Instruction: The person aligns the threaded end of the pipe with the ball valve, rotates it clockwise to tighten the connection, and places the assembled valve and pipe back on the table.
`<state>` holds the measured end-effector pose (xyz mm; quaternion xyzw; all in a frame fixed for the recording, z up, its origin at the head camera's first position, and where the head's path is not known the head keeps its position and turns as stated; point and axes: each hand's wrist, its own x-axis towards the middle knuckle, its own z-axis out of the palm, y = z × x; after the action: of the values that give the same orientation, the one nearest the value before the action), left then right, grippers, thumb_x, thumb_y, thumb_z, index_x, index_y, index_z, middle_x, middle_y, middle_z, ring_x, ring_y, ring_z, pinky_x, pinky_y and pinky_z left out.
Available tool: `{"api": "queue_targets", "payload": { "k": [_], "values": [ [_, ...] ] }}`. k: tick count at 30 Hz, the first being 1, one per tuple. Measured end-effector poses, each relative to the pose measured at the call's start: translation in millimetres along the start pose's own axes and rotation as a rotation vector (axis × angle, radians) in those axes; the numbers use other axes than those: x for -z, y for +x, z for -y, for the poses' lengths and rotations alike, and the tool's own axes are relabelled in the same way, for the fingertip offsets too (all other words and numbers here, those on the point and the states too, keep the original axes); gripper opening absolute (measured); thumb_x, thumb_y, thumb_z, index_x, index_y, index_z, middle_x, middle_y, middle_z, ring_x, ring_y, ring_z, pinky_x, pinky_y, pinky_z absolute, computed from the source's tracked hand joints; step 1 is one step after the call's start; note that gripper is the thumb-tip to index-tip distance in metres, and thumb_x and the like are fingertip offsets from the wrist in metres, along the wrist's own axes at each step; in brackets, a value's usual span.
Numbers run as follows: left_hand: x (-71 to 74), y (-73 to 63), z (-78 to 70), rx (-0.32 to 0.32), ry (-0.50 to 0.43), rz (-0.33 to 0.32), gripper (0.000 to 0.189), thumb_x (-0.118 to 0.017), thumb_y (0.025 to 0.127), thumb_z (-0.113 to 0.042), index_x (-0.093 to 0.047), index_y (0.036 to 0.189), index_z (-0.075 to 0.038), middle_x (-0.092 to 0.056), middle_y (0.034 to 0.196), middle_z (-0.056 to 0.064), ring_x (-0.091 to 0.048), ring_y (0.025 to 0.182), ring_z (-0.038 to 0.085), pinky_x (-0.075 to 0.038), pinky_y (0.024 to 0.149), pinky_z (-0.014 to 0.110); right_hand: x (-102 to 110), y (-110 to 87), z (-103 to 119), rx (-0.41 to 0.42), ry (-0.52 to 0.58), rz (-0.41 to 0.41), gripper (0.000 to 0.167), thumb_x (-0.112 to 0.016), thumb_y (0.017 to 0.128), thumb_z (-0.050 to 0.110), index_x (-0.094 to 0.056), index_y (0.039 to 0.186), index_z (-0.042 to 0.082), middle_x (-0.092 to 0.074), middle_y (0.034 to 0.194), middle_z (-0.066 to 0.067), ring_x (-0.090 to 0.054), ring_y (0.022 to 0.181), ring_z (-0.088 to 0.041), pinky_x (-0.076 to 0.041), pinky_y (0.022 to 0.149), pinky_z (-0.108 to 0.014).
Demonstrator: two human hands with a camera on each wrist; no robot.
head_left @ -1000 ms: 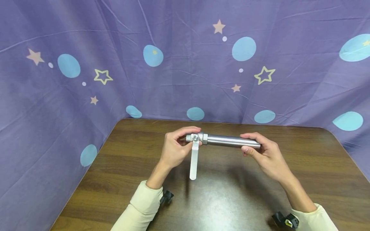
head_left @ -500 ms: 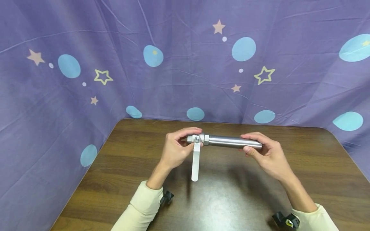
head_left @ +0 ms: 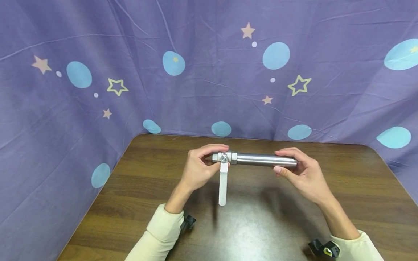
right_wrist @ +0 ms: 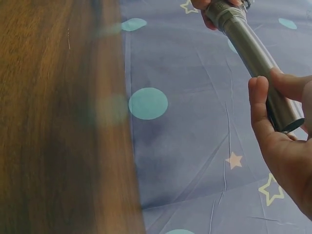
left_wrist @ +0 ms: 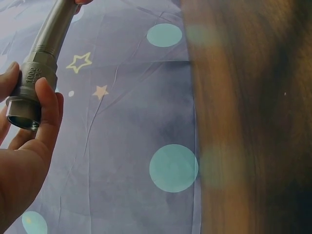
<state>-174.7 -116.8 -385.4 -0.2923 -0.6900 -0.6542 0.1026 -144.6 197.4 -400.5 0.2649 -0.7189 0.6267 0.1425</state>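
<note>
A silver ball valve [head_left: 224, 157] with a long flat lever handle [head_left: 223, 185] is joined to a smooth steel pipe [head_left: 256, 159], held level above the table. My left hand [head_left: 200, 166] grips the valve body between thumb and fingers, and the lever points down toward me. At the pipe's far right end, my right hand [head_left: 303, 177] pinches it between thumb and fingers. The left wrist view shows the valve's open end and raised lettering on its body [left_wrist: 34, 80]. In the right wrist view the pipe's open end [right_wrist: 290, 124] faces the camera.
Beneath both hands lies a brown wooden table [head_left: 130, 188] with rounded back corners. A purple curtain [head_left: 202, 72] with stars and blue dots hangs behind and to the sides. Black wrist mounts [head_left: 188, 223] sit at the cream sleeves [head_left: 163, 228].
The valve and pipe have shifted slightly to the right, and the lever has moved with them. Both hands keep their hold.
</note>
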Motion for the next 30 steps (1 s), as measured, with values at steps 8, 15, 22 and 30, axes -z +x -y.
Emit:
{"api": "queue_targets", "payload": {
  "k": [8,15,22,30],
  "values": [
    [3.5,1.1,-1.8,0.033,-0.031,0.037,0.042,-0.069,0.079,0.022,-0.072,0.121,0.014,-0.071,0.126,0.033,-0.072,0.108,0.005,-0.067,0.092,0.028,1.9,0.5,0.5,-0.046,0.003,-0.022,0.045,-0.074,0.084,-0.023,-0.063,0.128,-0.016,-0.076,0.109,0.002,-0.074,0.077,-0.005,-0.065,0.066,-0.021],
    [4.1,1.1,-3.2,0.056,-0.035,0.03,0.044,-0.07,0.081,0.02,-0.069,0.125,0.014,-0.072,0.121,0.036,-0.073,0.1,0.004,-0.067,0.089,0.027,0.9,0.1,0.8,-0.051,0.031,-0.034,0.045,-0.074,0.085,-0.023,-0.064,0.128,-0.014,-0.076,0.108,0.002,-0.073,0.079,-0.004,-0.065,0.065,-0.021],
    [3.4,0.4,-2.3,0.068,0.005,0.009,0.043,-0.069,0.081,0.02,-0.072,0.124,0.012,-0.074,0.12,0.033,-0.072,0.099,0.004,-0.067,0.091,0.027,0.2,-0.1,0.6,-0.028,0.044,-0.042,0.045,-0.074,0.084,-0.024,-0.064,0.127,-0.015,-0.077,0.108,0.001,-0.073,0.079,-0.004,-0.064,0.065,-0.02],
    [3.7,1.0,-3.9,0.046,0.043,0.005,0.042,-0.067,0.081,0.021,-0.075,0.119,0.009,-0.077,0.122,0.027,-0.073,0.104,0.004,-0.066,0.092,0.025,-3.8,-0.3,2.4,-0.025,0.07,-0.063,0.043,-0.073,0.085,-0.024,-0.065,0.126,-0.015,-0.079,0.108,0.0,-0.077,0.078,-0.007,-0.065,0.065,-0.022]
  ]
}}
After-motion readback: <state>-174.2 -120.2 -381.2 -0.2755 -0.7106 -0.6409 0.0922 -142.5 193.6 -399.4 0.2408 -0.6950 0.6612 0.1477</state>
